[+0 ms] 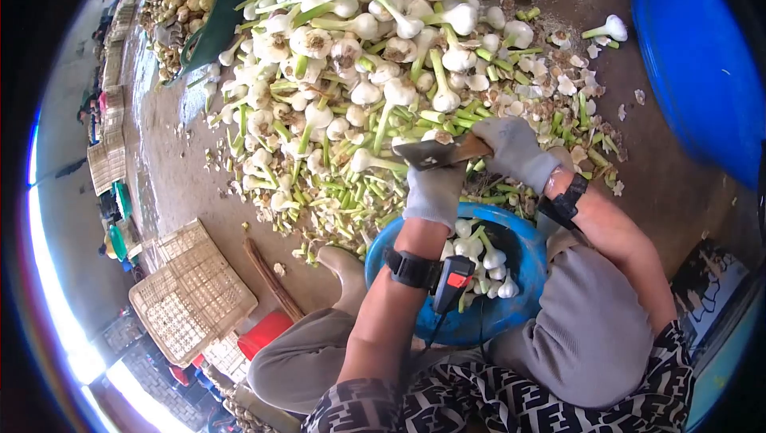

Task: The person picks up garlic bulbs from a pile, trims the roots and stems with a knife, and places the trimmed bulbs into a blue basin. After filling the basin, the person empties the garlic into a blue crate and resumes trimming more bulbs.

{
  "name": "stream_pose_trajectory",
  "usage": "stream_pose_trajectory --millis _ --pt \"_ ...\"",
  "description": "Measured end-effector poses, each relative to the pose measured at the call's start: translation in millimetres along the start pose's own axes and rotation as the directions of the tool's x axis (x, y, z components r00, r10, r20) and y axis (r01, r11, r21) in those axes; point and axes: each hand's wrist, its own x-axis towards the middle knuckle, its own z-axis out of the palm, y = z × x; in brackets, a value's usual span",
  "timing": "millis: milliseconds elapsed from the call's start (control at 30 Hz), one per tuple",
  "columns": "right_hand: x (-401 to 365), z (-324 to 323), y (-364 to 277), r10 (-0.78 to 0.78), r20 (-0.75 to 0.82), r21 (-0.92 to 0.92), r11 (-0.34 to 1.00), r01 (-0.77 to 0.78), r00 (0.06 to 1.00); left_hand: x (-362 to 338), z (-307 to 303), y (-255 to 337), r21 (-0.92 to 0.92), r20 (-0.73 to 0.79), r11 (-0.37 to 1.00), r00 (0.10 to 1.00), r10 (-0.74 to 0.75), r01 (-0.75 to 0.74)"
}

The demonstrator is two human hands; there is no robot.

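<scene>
My gloved right hand (515, 146) is closed round the wooden handle of a knife (429, 154), its broad dark blade pointing left. Under that blade is my gloved left hand (433, 194), its fingers mostly covered; it appears closed on a garlic bulb (437, 136), whose brownish root end shows just past the blade. Between my legs stands a blue basin (383, 246) with several trimmed garlic bulbs (493, 257) inside. Beyond both hands spreads a large heap of garlic (367, 94) with green stems, cut stem pieces and peelings.
A big blue tub (702, 66) stands at the right. Far left, a green container (219, 26) is beside more heaped bulbs (182, 2). Pale plastic crates (191, 293), a wooden stick (271, 277) and a red container (263, 335) lie near my left leg.
</scene>
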Motion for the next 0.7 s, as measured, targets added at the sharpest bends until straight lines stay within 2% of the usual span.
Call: stream_pose_trajectory --millis 33,67,100,133,167,200,233,300,333,367,400,500,533,567,600,633,667,700 --pt "-1.3 -1.6 16.1 0.231 0.010 -0.014 0.973 -0.231 0.973 -9.6 -2.1 -2.2 -0.282 0.015 0.959 1.000 -0.004 0.008" --pt "-5.5 -3.9 33.8 0.451 0.017 -0.025 0.892 -0.450 0.892 -18.1 -20.9 9.9 -0.541 0.031 0.841 0.999 -0.007 0.023" --pt "-19.7 -10.7 49.8 0.505 -0.007 -0.105 0.858 -0.503 0.863 -22.2 -43.8 22.9 -0.476 -0.040 0.870 0.992 0.121 -0.125" --pt "-24.7 -19.8 64.0 0.540 -0.035 -0.189 0.823 -0.536 0.841 -23.7 -58.3 32.9 -0.882 0.214 0.453 0.967 0.135 0.132" --pt "-30.2 -25.3 61.6 0.533 -0.008 -0.206 0.827 -0.522 0.846 -28.9 -65.7 37.4 -0.885 0.409 -0.103 0.864 0.292 0.454" --pt "-37.5 -33.7 56.9 0.530 0.014 -0.225 0.828 -0.514 0.848 -29.3 -63.3 31.9 -0.870 0.493 0.288 0.735 0.467 0.401" --pt "-35.9 -41.5 58.7 0.517 0.022 -0.246 0.833 -0.496 0.856 -25.7 -58.7 29.1 -0.748 0.594 0.581 0.715 0.368 0.322" --pt "-30.8 -28.6 65.3 0.621 0.006 -0.153 0.775 -0.613 0.784 15.1 -51.6 21.5 -0.393 0.490 0.917 0.860 0.143 0.071" --pt "-26.3 -25.2 63.7 0.643 0.000 -0.096 0.763 -0.640 0.766 37.2 -47.4 20.0 -0.166 0.239 0.986 0.969 0.060 -0.020" --pt "-23.5 -22.3 64.0 0.666 -0.009 -0.038 0.745 -0.666 0.746 51.1 -49.4 20.1 -0.035 0.133 0.999 0.991 0.013 -0.009" --pt "-23.7 -17.5 65.0 0.662 -0.029 -0.007 0.749 -0.663 0.749 72.9 -44.7 23.8 0.050 0.293 0.993 0.949 -0.118 0.108" --pt "-22.0 -19.2 66.1 0.691 0.034 -0.063 0.722 -0.689 0.722 94.6 -9.5 36.4 0.322 0.282 0.936 0.929 -0.238 0.141" --pt "-21.6 -20.8 65.6 0.720 0.034 -0.090 0.693 -0.715 0.694 92.6 -5.0 33.1 0.293 0.246 0.944 0.942 -0.228 0.152" --pt "-24.8 -19.8 70.8 0.706 0.018 -0.091 0.707 -0.702 0.708 89.4 -1.9 23.7 0.035 0.270 0.985 0.948 -0.170 0.167" --pt "-30.7 -17.9 77.7 0.693 0.002 -0.088 0.719 -0.690 0.721 85.0 -2.5 9.1 -0.221 0.280 0.960 0.954 -0.108 0.173" --pt "-36.3 -13.8 83.9 0.682 -0.014 -0.083 0.728 -0.681 0.731 79.6 -3.6 -6.0 -0.460 0.276 0.871 0.960 -0.044 0.172" --pt "-36.5 -14.9 81.1 0.648 0.015 -0.078 0.760 -0.646 0.761 68.0 -13.6 -12.6 -0.702 0.456 0.618 0.890 0.009 0.354" --pt "-33.5 -19.6 73.5 0.612 0.044 -0.074 0.790 -0.608 0.790 56.5 -20.7 -15.1 -0.786 0.461 0.491 0.886 0.059 0.376"
